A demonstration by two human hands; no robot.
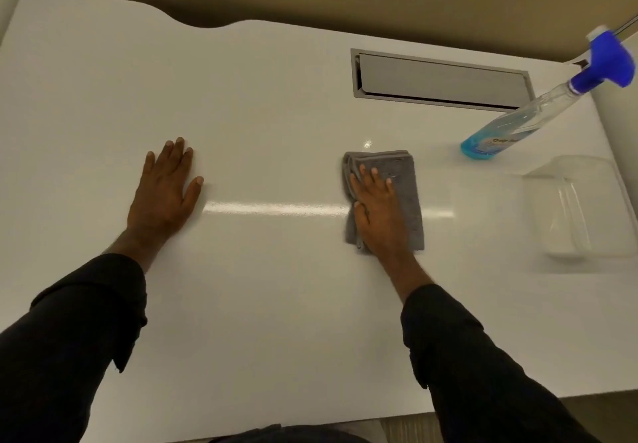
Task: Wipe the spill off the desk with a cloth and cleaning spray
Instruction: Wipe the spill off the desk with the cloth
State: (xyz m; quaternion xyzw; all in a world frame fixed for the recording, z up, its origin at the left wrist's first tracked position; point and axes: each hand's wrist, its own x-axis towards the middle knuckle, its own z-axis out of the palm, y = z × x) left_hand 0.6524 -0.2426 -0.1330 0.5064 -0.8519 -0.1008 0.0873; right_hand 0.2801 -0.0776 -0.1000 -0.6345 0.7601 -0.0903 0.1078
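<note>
A folded grey cloth (400,180) lies flat on the white desk (276,287), right of centre. My right hand (378,211) presses down on the cloth with fingers spread over it. My left hand (165,187) rests palm-down on the bare desk to the left, fingers apart, holding nothing. A clear spray bottle (518,121) with blue liquid and a blue trigger head stands at the far right, untouched. No spill stands out on the glossy surface; only light reflections show.
A grey cable hatch (438,78) is set into the desk behind the cloth. A clear plastic container (580,208) sits at the right edge, just in front of the bottle. The desk's back edge curves inward at the left.
</note>
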